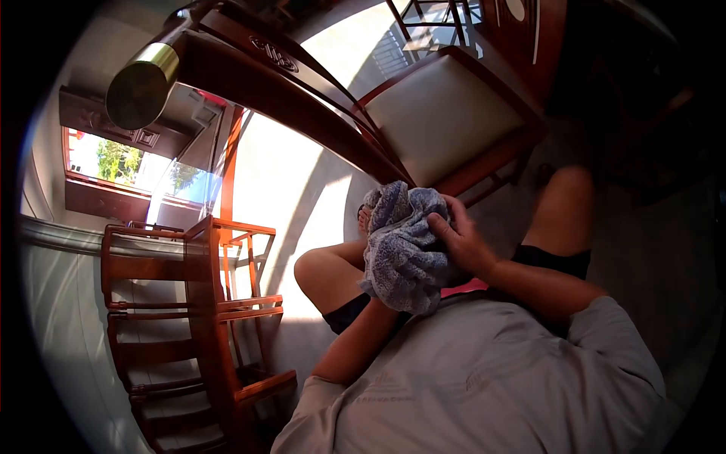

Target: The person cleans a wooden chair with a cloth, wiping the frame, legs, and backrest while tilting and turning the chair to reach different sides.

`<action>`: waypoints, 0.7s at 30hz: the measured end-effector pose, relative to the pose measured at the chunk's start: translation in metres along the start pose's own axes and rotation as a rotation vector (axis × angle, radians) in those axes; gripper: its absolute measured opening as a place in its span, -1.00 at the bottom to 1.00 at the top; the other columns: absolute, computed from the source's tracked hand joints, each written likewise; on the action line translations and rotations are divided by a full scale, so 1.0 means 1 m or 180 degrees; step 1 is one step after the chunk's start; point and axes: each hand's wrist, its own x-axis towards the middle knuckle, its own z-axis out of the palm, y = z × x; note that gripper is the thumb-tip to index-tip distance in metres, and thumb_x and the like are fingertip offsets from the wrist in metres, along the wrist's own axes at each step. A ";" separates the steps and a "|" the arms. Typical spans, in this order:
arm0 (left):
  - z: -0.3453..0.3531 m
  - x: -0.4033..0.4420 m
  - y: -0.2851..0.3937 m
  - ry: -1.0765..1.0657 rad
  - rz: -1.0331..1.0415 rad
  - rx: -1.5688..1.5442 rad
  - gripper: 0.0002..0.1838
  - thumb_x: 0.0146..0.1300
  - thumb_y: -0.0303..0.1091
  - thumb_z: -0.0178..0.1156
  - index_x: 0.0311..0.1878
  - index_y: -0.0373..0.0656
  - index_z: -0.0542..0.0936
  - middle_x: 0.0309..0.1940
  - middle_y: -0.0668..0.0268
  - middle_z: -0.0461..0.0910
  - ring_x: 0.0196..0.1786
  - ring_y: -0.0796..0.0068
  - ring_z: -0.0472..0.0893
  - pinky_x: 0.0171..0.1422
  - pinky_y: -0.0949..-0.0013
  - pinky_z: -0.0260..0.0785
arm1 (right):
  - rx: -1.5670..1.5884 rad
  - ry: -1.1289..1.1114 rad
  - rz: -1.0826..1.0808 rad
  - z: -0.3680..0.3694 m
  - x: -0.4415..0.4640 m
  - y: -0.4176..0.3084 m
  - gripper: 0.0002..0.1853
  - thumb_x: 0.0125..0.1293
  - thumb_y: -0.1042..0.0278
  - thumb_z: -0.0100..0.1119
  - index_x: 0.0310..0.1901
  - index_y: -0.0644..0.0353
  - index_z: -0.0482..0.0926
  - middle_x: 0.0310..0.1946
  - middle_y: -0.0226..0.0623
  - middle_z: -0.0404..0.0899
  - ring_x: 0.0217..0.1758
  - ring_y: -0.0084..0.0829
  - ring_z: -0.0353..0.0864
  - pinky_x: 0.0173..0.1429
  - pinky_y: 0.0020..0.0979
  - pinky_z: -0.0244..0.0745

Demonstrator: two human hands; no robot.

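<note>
A crumpled grey-blue towel [408,253] is bunched up in front of my body, above my lap. My right hand [463,240] grips its right side, with the thumb lying on top of the cloth. From the lower left my left forearm [363,344] reaches up under the towel. The cloth covers my left hand, so its fingers are hidden.
A dark red wooden chair with a cream seat [442,113] stands just ahead. Its carved backrest [272,57] extends to the upper left, near a brass-coloured cylindrical end [140,87]. More wooden chairs [200,287] line the left wall by a window [113,163].
</note>
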 end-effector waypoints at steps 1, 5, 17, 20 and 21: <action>0.002 0.004 -0.001 0.0085 -0.0209 -0.0818 -0.55 0.56 -0.32 0.13 0.41 -0.30 0.48 0.33 0.15 0.57 0.31 0.24 0.60 0.49 0.24 0.44 | -0.0423 0.0165 -0.0347 -0.002 0.000 -0.004 -0.37 0.53 0.02 0.26 0.40 0.31 0.36 0.16 -0.02 0.60 0.23 -0.22 0.60 0.39 -0.28 0.44; 0.016 0.018 0.008 -0.0201 0.0093 0.1418 -0.50 0.53 -0.31 0.12 0.45 -0.28 0.43 0.41 0.07 0.48 0.45 0.14 0.47 0.58 0.14 0.30 | -0.0353 0.0264 -0.0237 -0.014 -0.011 -0.027 -0.46 0.54 0.02 0.23 0.32 0.25 0.40 0.07 -0.09 0.61 0.15 -0.20 0.64 0.23 -0.26 0.57; 0.001 0.032 0.164 0.0280 0.3917 0.3513 -0.77 0.40 -0.36 0.31 0.03 -0.25 0.65 -0.04 0.01 0.76 0.03 0.07 0.78 0.13 0.13 0.69 | -0.2487 0.0198 -0.1341 -0.086 0.007 -0.084 -0.62 0.42 0.07 0.23 0.06 0.18 0.50 -0.15 -0.16 0.55 -0.07 -0.23 0.61 0.00 -0.22 0.53; -0.049 0.058 0.209 0.1838 0.3286 0.3012 -0.64 0.59 -0.27 0.10 0.20 -0.38 0.59 0.07 -0.01 0.70 0.11 0.17 0.73 0.19 0.15 0.66 | -0.3198 -0.0054 -0.1536 -0.090 0.002 -0.089 -0.66 0.39 0.08 0.23 -0.01 0.16 0.53 -0.20 -0.18 0.53 -0.12 -0.23 0.60 -0.06 -0.21 0.52; -0.064 0.071 0.225 0.1853 0.2849 0.2549 -0.61 0.60 -0.24 0.11 0.26 -0.38 0.57 0.09 0.04 0.68 0.14 0.24 0.71 0.20 0.16 0.66 | -0.3404 -0.0169 -0.1596 -0.088 0.001 -0.089 -0.68 0.38 0.09 0.23 -0.03 0.16 0.54 -0.22 -0.18 0.53 -0.14 -0.23 0.60 -0.08 -0.20 0.51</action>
